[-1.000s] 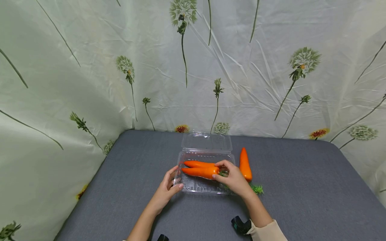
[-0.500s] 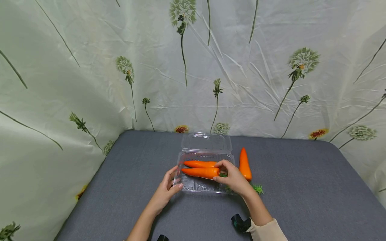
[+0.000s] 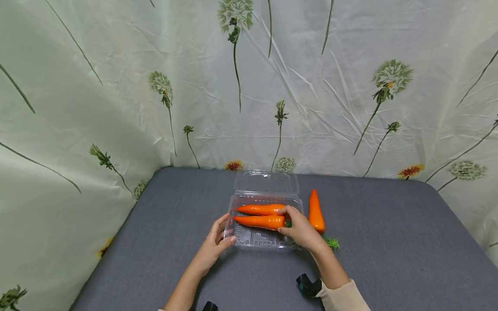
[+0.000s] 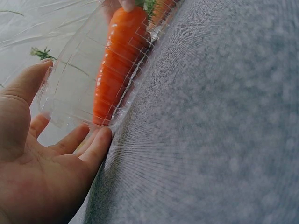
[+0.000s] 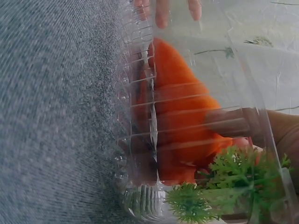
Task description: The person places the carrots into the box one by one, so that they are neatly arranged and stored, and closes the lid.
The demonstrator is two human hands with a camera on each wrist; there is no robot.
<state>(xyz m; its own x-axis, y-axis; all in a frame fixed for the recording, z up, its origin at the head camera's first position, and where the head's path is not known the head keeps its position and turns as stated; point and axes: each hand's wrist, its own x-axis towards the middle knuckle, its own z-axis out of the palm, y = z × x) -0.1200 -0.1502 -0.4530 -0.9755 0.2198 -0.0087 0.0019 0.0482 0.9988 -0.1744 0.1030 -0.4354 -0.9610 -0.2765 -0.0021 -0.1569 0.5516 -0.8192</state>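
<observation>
A hinged clear plastic container point(image 3: 256, 241) lies on the table with its lid point(image 3: 266, 183) laid back. Two orange carrots, a near one point(image 3: 260, 222) and a far one point(image 3: 258, 210), lie side by side inside, tips to the left. My left hand point(image 3: 213, 242) holds the container's left end, thumb at the near corner and fingers along the outer wall. At the carrots' thick ends, my right hand point(image 3: 301, 229) pinches the near carrot by its green leafy tops point(image 5: 238, 172); its index finger reaches the far carrot. Part of the tops is hidden behind the hand.
Right of the container lies a third carrot point(image 3: 316, 214), its green leaves point(image 3: 332, 243) toward me. A grey cloth covers the table point(image 3: 389, 242). Behind it hangs a flower-printed curtain point(image 3: 311, 86). A black wrist device point(image 3: 308, 286) sits at my right wrist.
My right hand has shifted slightly to the right. The two carrots in the container have parted a little, and more of the far one shows. My left hand has stayed in place.
</observation>
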